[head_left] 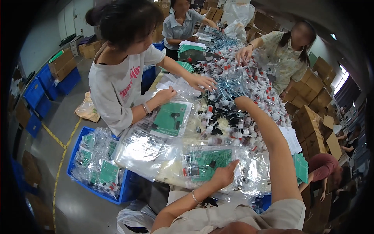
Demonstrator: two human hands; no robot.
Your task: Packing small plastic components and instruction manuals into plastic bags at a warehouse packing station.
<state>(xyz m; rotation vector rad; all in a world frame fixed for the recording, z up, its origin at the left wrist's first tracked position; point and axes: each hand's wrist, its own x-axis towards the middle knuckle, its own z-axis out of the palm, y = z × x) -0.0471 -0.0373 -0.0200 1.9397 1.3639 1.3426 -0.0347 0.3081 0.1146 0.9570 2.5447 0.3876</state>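
Observation:
In front of me a clear plastic bag (189, 160) lies on the table, with a green card (220, 157) and small black parts inside. My left hand (224, 175) is at the bag's lower right edge, one digit stretched out and the others curled against the plastic. My right arm reaches forward over the heap, and my right hand (243, 102) is among thin blue-grey sticks (230, 87) and small bottles (269, 111) with white and red caps. Its fingers are hidden, so what they touch does not show. Black parts (228, 113) lie just below that hand.
A co-worker (117, 78) at the left reaches toward the heap, beside another green-card bag (170, 119). Two more co-workers stand around the far side. A blue crate (126, 186) of filled bags stands on the floor at left. Green cards (300, 167) are stacked at right, near cardboard boxes (311, 128).

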